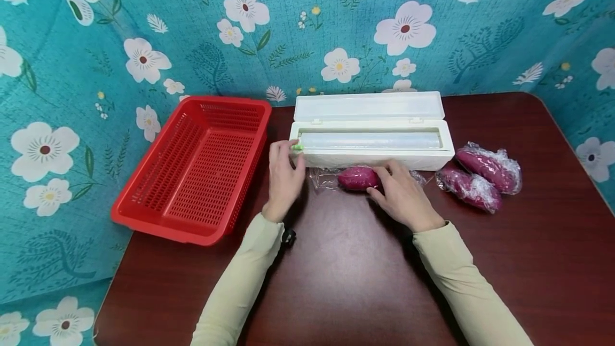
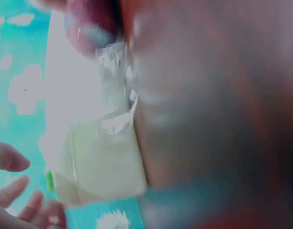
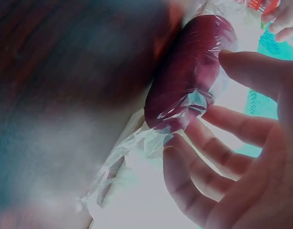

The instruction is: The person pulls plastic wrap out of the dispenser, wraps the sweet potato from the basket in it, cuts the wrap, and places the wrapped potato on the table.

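A purple-red sweet potato (image 1: 357, 178), partly covered in clear cling film (image 3: 151, 138), lies along the front of a white cling film box (image 1: 370, 161). My right hand (image 1: 397, 192) holds its right end, thumb on the near side and fingers curled behind; the right wrist view shows film bunched at the fingertips. At the box's left end is my left hand (image 1: 284, 175), fingers loosely bent and apart close to a green slider piece (image 1: 297, 147), with nothing gripped in the left wrist view. The box lid (image 1: 367, 107) stands raised, showing the film roll (image 1: 370, 140) inside.
To the left stands a red plastic basket (image 1: 194, 175) with slotted walls. Two film-wrapped sweet potatoes (image 1: 490, 167) lie right of the box. The dark wood table (image 1: 355, 276) meets a flowered teal cloth (image 1: 288, 63) behind.
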{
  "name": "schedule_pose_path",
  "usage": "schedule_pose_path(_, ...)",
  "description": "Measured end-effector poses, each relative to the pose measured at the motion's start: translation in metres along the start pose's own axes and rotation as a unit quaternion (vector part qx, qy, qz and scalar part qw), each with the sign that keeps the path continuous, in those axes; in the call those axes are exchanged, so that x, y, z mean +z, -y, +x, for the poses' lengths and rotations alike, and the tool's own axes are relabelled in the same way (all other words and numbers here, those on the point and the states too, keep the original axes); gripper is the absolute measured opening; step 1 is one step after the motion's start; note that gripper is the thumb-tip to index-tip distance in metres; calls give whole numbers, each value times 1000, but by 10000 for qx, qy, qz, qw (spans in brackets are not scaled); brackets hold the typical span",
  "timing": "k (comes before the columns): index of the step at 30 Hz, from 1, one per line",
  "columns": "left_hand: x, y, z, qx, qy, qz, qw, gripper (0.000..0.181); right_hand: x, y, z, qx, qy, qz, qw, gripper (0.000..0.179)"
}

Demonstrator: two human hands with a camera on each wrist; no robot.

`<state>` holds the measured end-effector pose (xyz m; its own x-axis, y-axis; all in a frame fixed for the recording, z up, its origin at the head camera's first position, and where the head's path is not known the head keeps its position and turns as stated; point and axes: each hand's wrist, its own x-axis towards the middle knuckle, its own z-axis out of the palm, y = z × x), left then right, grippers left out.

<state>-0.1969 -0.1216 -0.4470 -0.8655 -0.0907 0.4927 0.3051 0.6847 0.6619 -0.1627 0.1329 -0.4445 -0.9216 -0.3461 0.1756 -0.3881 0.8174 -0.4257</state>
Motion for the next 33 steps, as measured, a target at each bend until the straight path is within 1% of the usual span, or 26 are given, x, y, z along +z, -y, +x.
schedule_pose_path(1, -2, 3, 3, -205, 51, 17, 9998, 28, 0, 0, 0, -6, 2, -12, 10000, 43)
schedule_pose_path(3, -6, 9, 8, -516, 292, 19, 9982, 27, 0, 1, 0, -26, 33, -28, 10000, 43)
schedule_pose_path(6, -10, 16, 13, -699, 685, -9, 9952, 22, 1, 2, 0, -35, 98, -43, 9999, 44)
schedule_pose_path(9, -13, 20, 17, -614, 877, 81, 9942, 19, 1, 2, 0, -20, 155, -17, 9999, 43)
schedule_pose_path(13, -17, 24, 19, -438, 943, 212, 9944, 17, -1, 2, 1, -29, 152, 30, 9999, 42)
schedule_pose_path(16, -19, 26, 20, -397, 993, 239, 9940, 17, -2, 2, 1, -13, 193, 35, 9998, 42)
schedule_pose_path(19, -17, 26, 19, -577, 1017, 127, 9931, 18, -3, 2, 1, 35, 257, 15, 9997, 42)
schedule_pose_path(21, -14, 25, 19, -839, 1001, -54, 9914, 22, -3, 3, 1, 39, 260, -24, 9997, 41)
schedule_pose_path(22, -11, 24, 18, -1037, 987, -187, 9895, 26, -3, 4, 2, 21, 236, -42, 9997, 40)
schedule_pose_path(24, -5, 21, 19, -1485, 951, -468, 9832, 39, -3, 5, 3, -23, 168, -70, 9998, 40)
schedule_pose_path(27, 4, 16, 22, -2148, 909, -782, 9693, 59, -4, 9, 5, -94, 67, -108, 9999, 40)
schedule_pose_path(29, 8, 14, 24, -2451, 959, -920, 9604, 66, -5, 10, 5, -121, 37, -130, 9998, 40)
schedule_pose_path(31, 10, 13, 24, -2669, 1057, -1088, 9517, 68, -6, 12, 6, -161, 31, -153, 9997, 40)
schedule_pose_path(33, 10, 15, 23, -2848, 1184, -1534, 9388, 68, -7, 13, 8, -218, 22, -184, 9996, 39)
